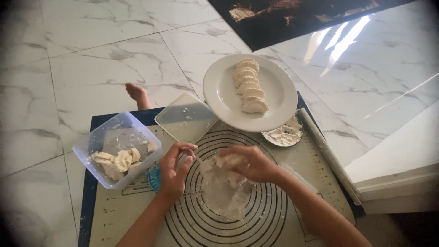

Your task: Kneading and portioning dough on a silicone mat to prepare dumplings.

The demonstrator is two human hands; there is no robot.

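- Head view, the only one: the person sat on a marble floor [91,68] with a baking mat [292,183] spread out in front of them, printed with rings.
- The right hand [249,163] was curled shut around a lump of dough [225,161], right over the floury middle of the mat.
- The left hand [175,165] sat just beside it, fingers half curled and pinching at the dough's edge. Couldn't tell how firm that pinch was.
- One white plate [219,98] at the top of the mat, with a row of folded dumplings [249,85] on it. I counted about six, but they overlapped, so don't quote me.
- One clear plastic tub [98,137] on the left holding a few dough pieces [120,161], three or four maybe. Its lid [185,118] lay flat between tub and plate.
- One small dish of flour [283,135] tucked against the plate's rim, and one rolling pin [327,153] along the mat's right edge.
- What could go wrong, I reckon: the dough might stick to the fingers and tear, since most of the flour sat on the mat. That pin also lay close to the elbow, so a bump might roll it away.
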